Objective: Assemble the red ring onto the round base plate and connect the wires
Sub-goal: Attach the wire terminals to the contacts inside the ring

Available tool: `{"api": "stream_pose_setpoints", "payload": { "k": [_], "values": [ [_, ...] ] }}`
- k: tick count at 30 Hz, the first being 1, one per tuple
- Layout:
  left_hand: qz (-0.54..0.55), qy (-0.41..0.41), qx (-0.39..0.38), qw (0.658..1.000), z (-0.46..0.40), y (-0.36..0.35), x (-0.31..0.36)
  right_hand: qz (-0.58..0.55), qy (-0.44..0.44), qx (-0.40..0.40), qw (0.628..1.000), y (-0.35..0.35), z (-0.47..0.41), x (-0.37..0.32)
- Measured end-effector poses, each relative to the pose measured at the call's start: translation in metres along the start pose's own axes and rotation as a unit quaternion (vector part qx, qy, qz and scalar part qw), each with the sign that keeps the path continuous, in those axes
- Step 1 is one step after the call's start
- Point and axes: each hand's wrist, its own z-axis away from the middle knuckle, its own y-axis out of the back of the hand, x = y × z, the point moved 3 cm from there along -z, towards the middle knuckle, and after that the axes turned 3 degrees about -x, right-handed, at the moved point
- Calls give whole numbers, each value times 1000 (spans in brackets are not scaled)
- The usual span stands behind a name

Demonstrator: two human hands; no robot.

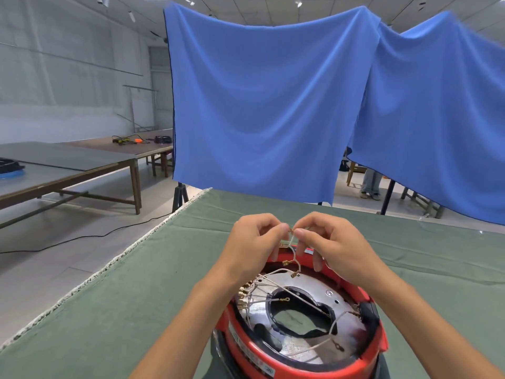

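Head view: both hands raised above the far rim of the assembly, fingertips meeting.
Left hand (252, 242): fingers curled, thumb and forefinger pinching a small brass terminal (291, 230) at a wire end.
Right hand (332, 242): fingers pinching the same wire end from the other side; lower fingers hang toward the rim.
White wires (293, 251): one rises from the plate to the pinch point; others lie loose across the plate, ending in brass connectors.
Red ring (378, 336): seated around the round base plate (337, 299), near the front edge of the tabletop.
Tabletop (153, 283): green cloth cover.
Background: blue cloth (259, 105) hanging behind.
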Motion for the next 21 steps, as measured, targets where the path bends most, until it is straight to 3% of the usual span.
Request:
{"api": "stream_pose_setpoints", "payload": {
  "k": [4,9,12,15,18,21],
  "values": [
    [75,61,11,995,-1,4,3,5,27,2,1000,-4,-4,-11],
    [116,151,-11,982,2,6,-3,-80,-31,-46,995,-16,-7,-7],
    [81,133,-3,988,2,6,-7,-149,-88,-48,984,-19,-8,1],
    [-23,99,63,993,4,15,-20,-171,-132,-58,975,-23,-9,9],
    [-201,96,142,964,11,29,-41,-148,-177,-130,964,-30,-11,14],
    [-179,121,124,969,17,32,-59,-149,-226,-214,939,-43,-13,18]
  ]
}}
